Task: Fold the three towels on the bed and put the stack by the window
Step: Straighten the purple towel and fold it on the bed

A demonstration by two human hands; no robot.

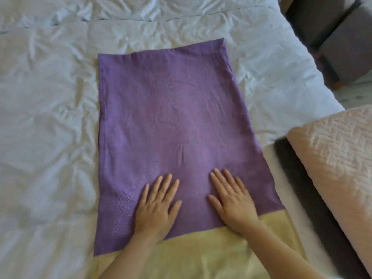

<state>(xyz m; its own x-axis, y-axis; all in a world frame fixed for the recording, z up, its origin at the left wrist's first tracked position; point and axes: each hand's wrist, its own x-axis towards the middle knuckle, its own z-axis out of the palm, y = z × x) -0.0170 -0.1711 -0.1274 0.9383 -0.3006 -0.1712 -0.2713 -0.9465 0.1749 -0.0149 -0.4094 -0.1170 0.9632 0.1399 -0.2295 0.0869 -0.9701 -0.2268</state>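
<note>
A purple towel [171,117] lies spread flat and lengthwise on the white bed [46,121]. Its near end overlaps a pale yellow towel [191,256] that lies under it at the bed's near edge. My left hand [156,206] rests palm down on the purple towel's near end, fingers straight and spread. My right hand [233,200] lies flat beside it on the same towel, a little to the right. A third towel is not in view.
A pink quilted pillow [338,158] lies at the right, with a dark grey strip [298,184] beside it. Grey upholstered blocks [338,37] stand on the floor past the bed's far right corner. Rumpled white bedding stretches to the left and beyond the towel.
</note>
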